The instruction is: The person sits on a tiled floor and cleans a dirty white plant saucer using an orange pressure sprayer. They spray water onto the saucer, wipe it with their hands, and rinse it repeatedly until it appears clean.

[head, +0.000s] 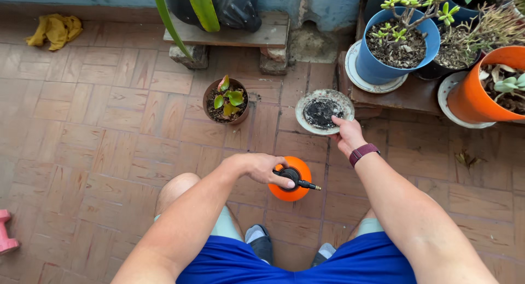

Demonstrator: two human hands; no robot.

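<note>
My left hand (261, 168) rests on the black pump top of an orange spray bottle (291, 190) that stands on the brick floor in front of my knees. My right hand (346, 135), a maroon band on its wrist, grips the near rim of a round dirty saucer (322, 111) with dark soil in it. A small brown pot (226, 100) with a green and red-tinged plant stands to the left of the saucer.
A blue pot (401, 43) with a succulent sits on a white saucer at the right, beside an orange pot (482, 87). A wooden board on bricks (235, 36) holds a black bag. A yellow cloth (54, 29) lies far left. A pink object (5, 239) lies at the left edge.
</note>
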